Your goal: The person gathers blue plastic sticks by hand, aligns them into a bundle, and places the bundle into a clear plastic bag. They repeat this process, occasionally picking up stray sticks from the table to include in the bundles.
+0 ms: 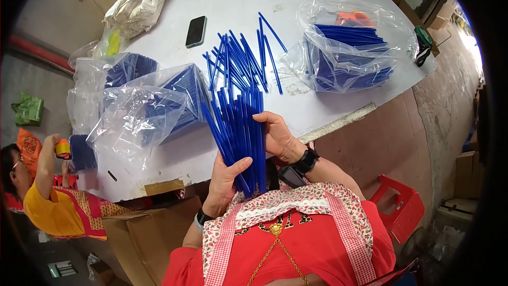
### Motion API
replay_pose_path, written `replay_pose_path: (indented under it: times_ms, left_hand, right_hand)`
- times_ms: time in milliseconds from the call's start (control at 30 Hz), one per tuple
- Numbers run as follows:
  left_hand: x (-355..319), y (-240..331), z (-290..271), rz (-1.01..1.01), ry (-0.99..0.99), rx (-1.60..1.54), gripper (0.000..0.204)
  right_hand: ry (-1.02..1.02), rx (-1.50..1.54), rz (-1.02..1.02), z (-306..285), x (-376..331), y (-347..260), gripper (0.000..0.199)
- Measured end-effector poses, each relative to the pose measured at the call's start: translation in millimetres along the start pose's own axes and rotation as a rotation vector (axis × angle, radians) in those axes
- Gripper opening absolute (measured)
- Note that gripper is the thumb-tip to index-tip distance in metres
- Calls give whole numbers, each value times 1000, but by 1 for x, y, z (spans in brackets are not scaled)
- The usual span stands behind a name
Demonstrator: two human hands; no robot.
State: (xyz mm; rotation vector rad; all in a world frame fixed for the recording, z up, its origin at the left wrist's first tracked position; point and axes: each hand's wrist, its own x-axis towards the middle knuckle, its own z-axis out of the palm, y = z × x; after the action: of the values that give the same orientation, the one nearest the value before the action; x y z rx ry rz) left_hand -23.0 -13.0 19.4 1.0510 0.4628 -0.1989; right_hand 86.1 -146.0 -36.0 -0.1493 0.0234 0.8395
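Note:
A thick bundle of blue plastic sticks [241,127] is held between my two hands at the table's near edge. My left hand [226,177] is wrapped round the lower left of the bundle, its thumb lying across the front. Higher up, my right hand [278,136] grips the right side, thumb in front and its fingers partly hidden behind. Just beyond the bundle, a heap of loose blue sticks [233,59] lies on the white table [248,0]. Several single sticks [272,63] lie to the right of that heap.
Clear plastic bags full of blue sticks stand at the left [177,98] and right [346,58]. A phone [196,32] and a white sack [138,5] lie farther back. Cardboard boxes [151,241] stand lower left. A co-worker in yellow [55,209] holds a tape roll. A red stool [399,207] is at right.

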Motion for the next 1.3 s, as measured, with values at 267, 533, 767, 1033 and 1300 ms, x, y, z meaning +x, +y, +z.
replay_pose_path:
  times_ms: [267, 533, 767, 1033, 1300]
  left_hand:
    - [15, -12, -4, -34, -52, 1, 42]
    - [51, 7, -1, 50, -59, 93, 40]
    - [145, 49, -4, 218, 65, 255, 34]
    - [176, 66, 4, 526, 224, 711, 28]
    - [62, 30, 14, -33, -182, 210, 34]
  right_hand:
    - [207, -265, -52, 5, 6, 4, 45]
    - [312, -240, -234, 4, 9, -14, 45]
    - [369, -241, -273, -7, -5, -34, 42]
    - [312, -268, -213, -1, -12, -36, 42]
    - [-98, 27, -71, -26, 1, -34, 30]
